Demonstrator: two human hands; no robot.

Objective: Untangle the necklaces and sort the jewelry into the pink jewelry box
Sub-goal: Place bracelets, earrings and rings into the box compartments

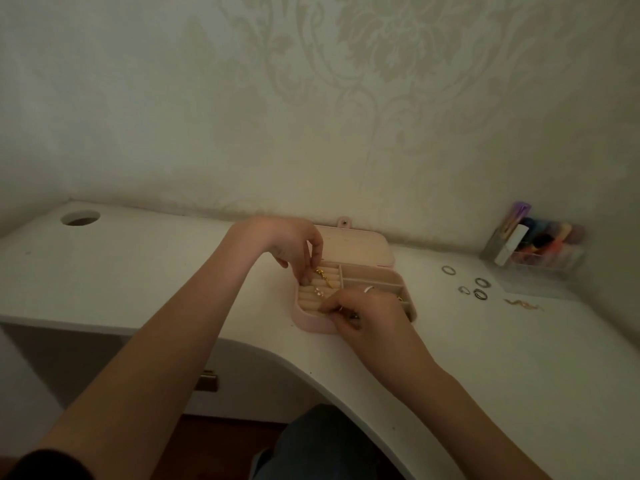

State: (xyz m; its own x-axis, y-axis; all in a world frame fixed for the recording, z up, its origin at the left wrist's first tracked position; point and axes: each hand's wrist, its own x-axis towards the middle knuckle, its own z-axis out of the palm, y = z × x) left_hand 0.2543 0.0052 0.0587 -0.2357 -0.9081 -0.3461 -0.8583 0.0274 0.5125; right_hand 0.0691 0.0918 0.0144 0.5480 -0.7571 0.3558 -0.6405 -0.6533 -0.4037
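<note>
Under the right hand [367,315], jewelry box [353,247] corner hidden.

Both bare forearms reach in from the frame's bottom toward its centre. Left hand [298,251] bends down, fingertips pinched. Right hand [367,311] lies lower, fingers curled.

Home bedroom, damask wallpaper [381,81], white desk [138,271]
</note>
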